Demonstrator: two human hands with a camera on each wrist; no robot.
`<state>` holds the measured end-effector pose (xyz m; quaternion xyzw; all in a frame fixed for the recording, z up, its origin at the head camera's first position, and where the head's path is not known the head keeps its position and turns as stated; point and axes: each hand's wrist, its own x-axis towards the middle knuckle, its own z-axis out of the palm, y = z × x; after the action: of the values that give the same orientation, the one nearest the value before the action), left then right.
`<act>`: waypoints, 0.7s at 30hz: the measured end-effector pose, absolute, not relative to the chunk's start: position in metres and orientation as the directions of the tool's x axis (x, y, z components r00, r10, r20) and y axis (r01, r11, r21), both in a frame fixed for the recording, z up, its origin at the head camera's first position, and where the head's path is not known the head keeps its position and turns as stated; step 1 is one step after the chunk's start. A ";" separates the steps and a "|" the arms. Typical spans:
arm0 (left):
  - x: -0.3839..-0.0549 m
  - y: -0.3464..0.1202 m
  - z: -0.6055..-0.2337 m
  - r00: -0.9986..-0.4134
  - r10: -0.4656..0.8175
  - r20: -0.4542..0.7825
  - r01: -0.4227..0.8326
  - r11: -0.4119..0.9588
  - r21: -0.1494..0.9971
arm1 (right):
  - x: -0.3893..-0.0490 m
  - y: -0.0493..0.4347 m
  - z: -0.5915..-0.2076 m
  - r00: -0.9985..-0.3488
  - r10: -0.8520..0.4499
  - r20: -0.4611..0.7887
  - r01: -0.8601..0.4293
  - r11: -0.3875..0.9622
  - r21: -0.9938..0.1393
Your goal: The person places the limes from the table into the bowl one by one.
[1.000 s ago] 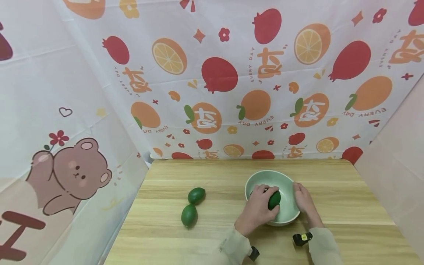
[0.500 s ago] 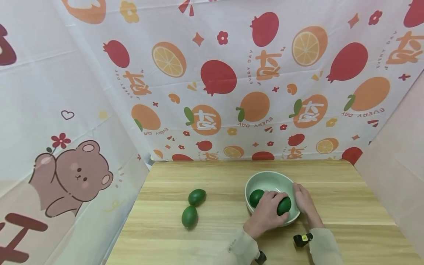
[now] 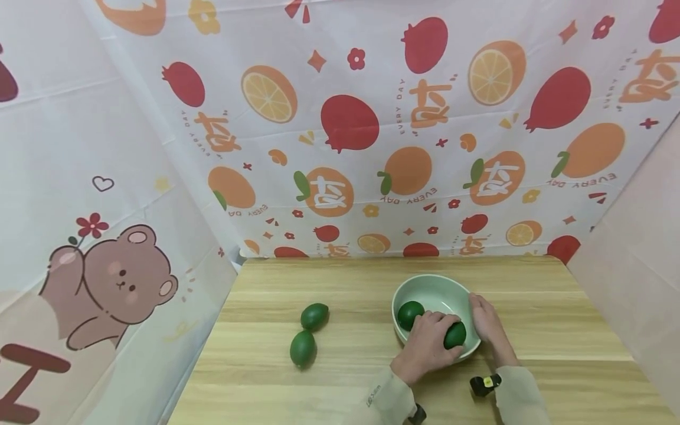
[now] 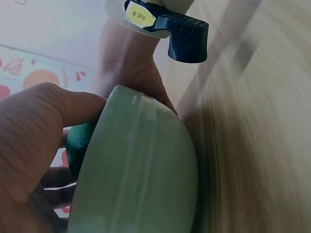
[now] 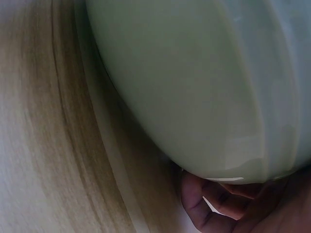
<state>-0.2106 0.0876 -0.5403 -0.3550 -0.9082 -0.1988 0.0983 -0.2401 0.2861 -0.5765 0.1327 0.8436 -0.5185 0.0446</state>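
Observation:
In the head view a pale green bowl [image 3: 432, 289] stands on the right part of the table. My left hand [image 3: 424, 349] reaches over its near rim and grips a dark green lime [image 3: 455, 335] inside it. A second lime [image 3: 409, 316] lies at the bowl's left inner wall, beside my fingers. At the right rim, my right hand [image 3: 487, 326] holds the bowl. The right wrist view has curled fingers [image 5: 192, 196] against the bowl's outer wall. The left wrist view shows part of the held lime [image 4: 77, 145] behind the rim; its underside is hidden.
Two more limes, a far one [image 3: 315, 316] and a near one [image 3: 303, 348], lie close together on the wooden table [image 3: 255, 378], left of the bowl. A fruit-print cloth [image 3: 297, 141] hangs behind the table's back edge. Black wrist cameras [image 3: 484, 385] sit at the sleeves.
My left hand has moved right and slightly nearer inside the bowl with its lime, uncovering the second lime at the left wall. The right hand has stayed at the rim.

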 end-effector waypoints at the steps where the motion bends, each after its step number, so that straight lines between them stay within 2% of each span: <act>1: -0.211 0.088 -0.541 -0.732 0.604 0.314 0.680 0.672 0.293 | -0.240 0.286 -0.577 -0.961 0.176 -0.213 0.270 0.430 -0.861; 21: -0.217 0.086 -0.549 -0.748 0.615 0.250 0.664 0.696 0.275 | -0.242 0.286 -0.576 -0.959 0.176 -0.224 0.279 0.430 -0.858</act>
<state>-0.2165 0.0860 -0.5492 -0.3480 -0.9182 -0.1760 0.0694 -0.2416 0.2856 -0.5763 0.1347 0.8442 -0.5164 0.0502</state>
